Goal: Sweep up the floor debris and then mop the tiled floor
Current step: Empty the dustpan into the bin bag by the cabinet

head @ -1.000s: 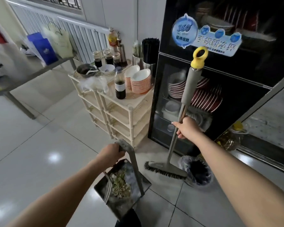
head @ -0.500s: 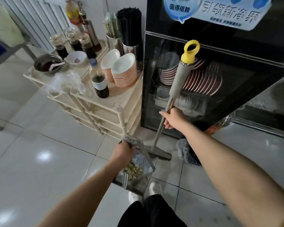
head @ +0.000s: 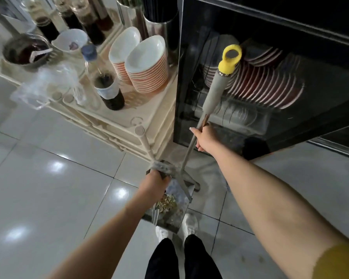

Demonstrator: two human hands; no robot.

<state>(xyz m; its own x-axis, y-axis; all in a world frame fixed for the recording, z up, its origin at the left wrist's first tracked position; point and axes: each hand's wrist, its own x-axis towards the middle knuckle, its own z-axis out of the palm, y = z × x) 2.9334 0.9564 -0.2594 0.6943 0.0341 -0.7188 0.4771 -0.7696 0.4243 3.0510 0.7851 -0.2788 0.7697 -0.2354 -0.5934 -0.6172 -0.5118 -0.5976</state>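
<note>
**Broom and Filled Dustpan Being Held Beside the Dish Cabinet**

The broom [head: 215, 91] is being held nearly upright by the right hand [head: 205, 138], whose fingers are being wrapped round the thin metal shaft just below the grey sleeve. Its yellow loop cap [head: 230, 58] is being tilted toward the glass door of the black cabinet [head: 290, 127]. The shaft is being run down to the tiled floor [head: 48, 188] just in front of the cabinet's base, where the broom head is being largely hidden behind the dustpan's handle.

The dustpan [head: 170, 215] is being gripped by the left hand [head: 153, 185], which is being closed round the grey top of its long handle. The pan is being held low, just ahead of the person's white shoes [head: 189, 220]; whether it is touching the floor cannot be told. A heap of pale green and yellowish debris [head: 166, 203] is being carried in it.

Rows of plates [head: 266, 85] are being stored on edge behind the cabinet glass. A cream plastic rack [head: 117, 119] is being stood just beside the cabinet's left side. On its top shelf, two stacks of white bowls [head: 147, 67] with orange rims, a blue-capped bottle [head: 107, 87] of dark liquid and a metal bowl [head: 25, 51] are being kept. A yellow sleeve [head: 338, 262] is being worn on the right arm.
</note>
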